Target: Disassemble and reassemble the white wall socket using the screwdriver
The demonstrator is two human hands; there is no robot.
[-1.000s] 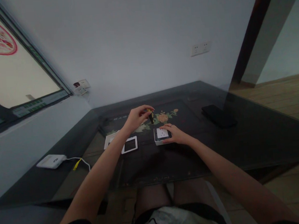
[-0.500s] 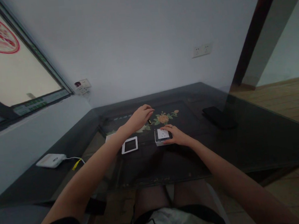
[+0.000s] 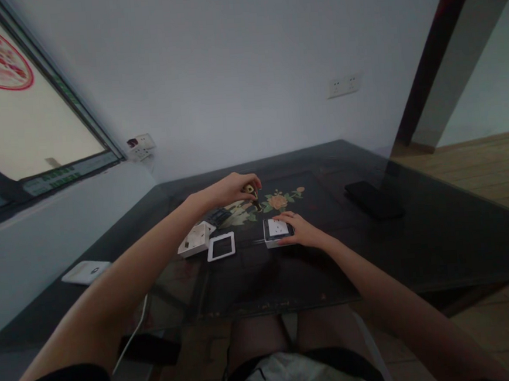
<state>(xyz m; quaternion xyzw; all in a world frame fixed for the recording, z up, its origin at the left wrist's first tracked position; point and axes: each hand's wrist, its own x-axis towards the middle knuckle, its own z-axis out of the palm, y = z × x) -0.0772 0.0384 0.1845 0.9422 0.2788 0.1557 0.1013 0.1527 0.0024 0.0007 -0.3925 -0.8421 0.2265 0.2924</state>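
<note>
My left hand (image 3: 241, 187) is closed around what looks like a stubby black-and-gold screwdriver (image 3: 250, 189), held over the painted flowers with its dark end slanting down. To its right and nearer to me, my right hand (image 3: 299, 229) grips a wall socket (image 3: 277, 228) by its right side, thumb in front and fingers behind. This socket has a white face with a dark surround and sits in a white box on the table. Left of it lies a white square frame (image 3: 220, 236), flat and apart from both hands.
Beside the frame are another white box (image 3: 194, 240) and a dark piece (image 3: 218, 217). A white device (image 3: 86, 272) lies at the table's left, near a cable (image 3: 141, 320). A black case (image 3: 373, 200) rests at right. The wall (image 3: 238, 98) rises behind the table (image 3: 261, 278).
My left hand has moved slightly left and taken hold of the screwdriver, which lay beneath its fingers before. The shifted forearm uncovers the second white box. My right hand stays on the socket.
</note>
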